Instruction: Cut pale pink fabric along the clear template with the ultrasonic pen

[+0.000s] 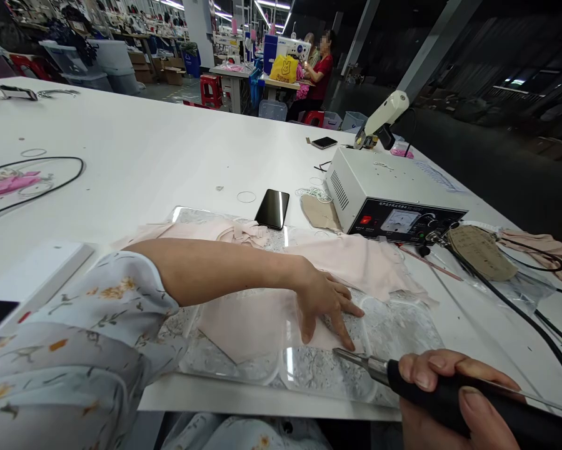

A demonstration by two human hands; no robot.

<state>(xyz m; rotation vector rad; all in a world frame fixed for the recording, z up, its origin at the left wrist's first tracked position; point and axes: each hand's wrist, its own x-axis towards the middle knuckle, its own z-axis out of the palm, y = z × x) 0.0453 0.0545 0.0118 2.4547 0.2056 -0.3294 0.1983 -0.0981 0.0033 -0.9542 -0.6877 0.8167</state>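
With its fingers spread, my left hand presses on a pale pink piece of fabric that lies on a clear plastic sheet. My right hand is wrapped round the black handle of a pen-like tool with a metal tip. That tip touches or hovers close by the fabric's front edge, just below my left fingertips; I cannot tell which. More pale pink fabric is spread behind my left hand, and another bunched part lies beyond my forearm.
A grey power box with a dial stands at the back right, a black cable running from its front. A phone lies behind the fabric. Brown card pieces lie to the right. Two people sit at a sewing machine in the background.
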